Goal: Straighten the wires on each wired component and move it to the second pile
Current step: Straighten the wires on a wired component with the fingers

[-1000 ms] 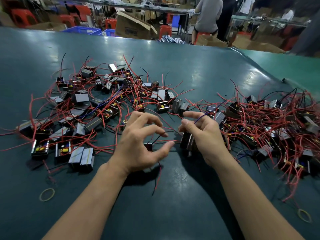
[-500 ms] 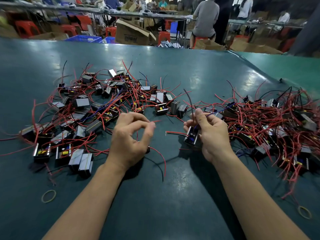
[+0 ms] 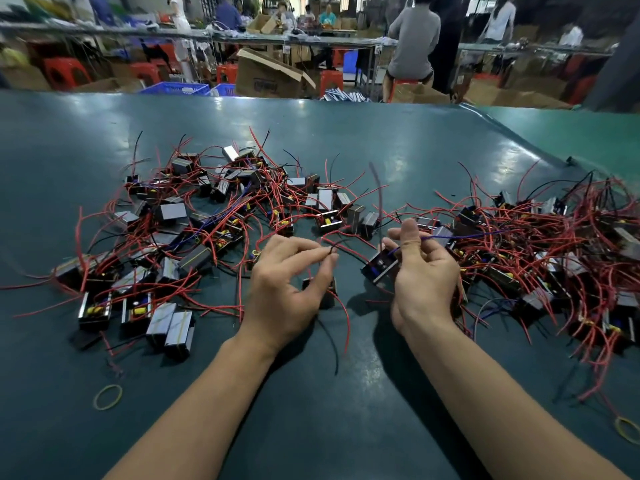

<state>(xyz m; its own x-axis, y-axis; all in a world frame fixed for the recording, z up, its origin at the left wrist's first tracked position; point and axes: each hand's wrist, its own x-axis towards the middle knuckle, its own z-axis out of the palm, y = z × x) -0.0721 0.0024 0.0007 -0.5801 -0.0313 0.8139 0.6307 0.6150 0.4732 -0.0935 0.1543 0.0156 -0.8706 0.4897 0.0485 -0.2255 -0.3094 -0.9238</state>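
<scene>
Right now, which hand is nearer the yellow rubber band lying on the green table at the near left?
Left. The left hand is up and right of the yellow rubber band; the right hand is farther right, beyond it.

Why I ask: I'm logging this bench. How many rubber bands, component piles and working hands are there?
Rubber bands: 2
Component piles: 2, left pile, right pile
Hands: 2, left hand pinching a black wire, right hand gripping a component
Total: 6

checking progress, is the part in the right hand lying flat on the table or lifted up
Lifted and tilted: the right hand grips the component above the table, its shadow below.
</scene>
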